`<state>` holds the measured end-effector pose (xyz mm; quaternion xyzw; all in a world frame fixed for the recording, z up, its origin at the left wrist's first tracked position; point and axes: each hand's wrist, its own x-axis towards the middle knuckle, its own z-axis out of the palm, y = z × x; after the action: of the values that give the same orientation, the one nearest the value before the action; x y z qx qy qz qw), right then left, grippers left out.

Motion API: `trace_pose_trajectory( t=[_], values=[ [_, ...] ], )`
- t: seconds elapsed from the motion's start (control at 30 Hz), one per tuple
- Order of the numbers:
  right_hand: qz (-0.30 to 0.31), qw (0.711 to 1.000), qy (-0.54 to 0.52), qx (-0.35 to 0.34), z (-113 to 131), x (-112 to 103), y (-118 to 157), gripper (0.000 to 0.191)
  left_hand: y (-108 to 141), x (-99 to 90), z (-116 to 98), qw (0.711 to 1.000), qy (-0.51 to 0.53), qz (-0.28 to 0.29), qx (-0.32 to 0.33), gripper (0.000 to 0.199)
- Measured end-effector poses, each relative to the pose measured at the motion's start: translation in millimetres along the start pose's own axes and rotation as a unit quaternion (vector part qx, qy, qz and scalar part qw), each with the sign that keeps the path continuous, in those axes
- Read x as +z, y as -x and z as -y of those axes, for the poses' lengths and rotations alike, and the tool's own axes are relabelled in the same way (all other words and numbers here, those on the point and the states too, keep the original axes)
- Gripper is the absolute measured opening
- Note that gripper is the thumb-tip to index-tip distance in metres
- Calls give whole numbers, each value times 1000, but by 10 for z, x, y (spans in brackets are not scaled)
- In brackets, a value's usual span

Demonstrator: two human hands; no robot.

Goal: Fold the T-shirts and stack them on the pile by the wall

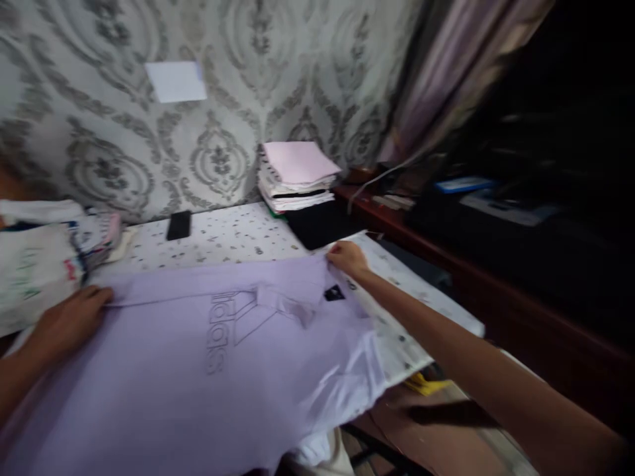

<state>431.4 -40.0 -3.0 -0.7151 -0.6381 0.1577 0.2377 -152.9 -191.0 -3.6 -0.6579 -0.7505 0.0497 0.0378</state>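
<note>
A lavender T-shirt (163, 370) with an outlined "adidas" print lies spread over a table with a white patterned cover (238, 231). Its far side is folded over in a long strip between my two hands. At the strip's left end, my left hand (79, 317) has its fingers closed on the fabric. My right hand (347, 258) pinches the far right corner of the shirt, close to a small black label (334, 293). The near part of the shirt drops out of view at the bottom.
Folded clothes stand stacked at the back, a pink one (300, 162) on top, beside a black cloth (322, 223). A black phone (179, 225) lies near the wall. More clothes and a white bag (34, 277) are at left. Dark wooden furniture (496, 304) borders the right side.
</note>
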Motion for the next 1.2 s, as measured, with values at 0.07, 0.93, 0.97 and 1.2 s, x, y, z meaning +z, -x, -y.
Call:
trace_pose_trajectory(
  t=[0.07,0.93,0.97,1.2],
  values=[
    [-16,1000,9,-23,4,25,40,11,46,-231,-139,999,22,29,5,37],
    [116,909,24,-399,316,330,651,34,-475,-223,-476,995,65,-76,22,34],
    [119,906,28,-405,385,311,742,34,-426,-228,-631,991,88,-81,56,33],
    [111,910,76,-391,576,293,1292,7,32,-350,-1894,903,280,-48,322,33]
  ],
)
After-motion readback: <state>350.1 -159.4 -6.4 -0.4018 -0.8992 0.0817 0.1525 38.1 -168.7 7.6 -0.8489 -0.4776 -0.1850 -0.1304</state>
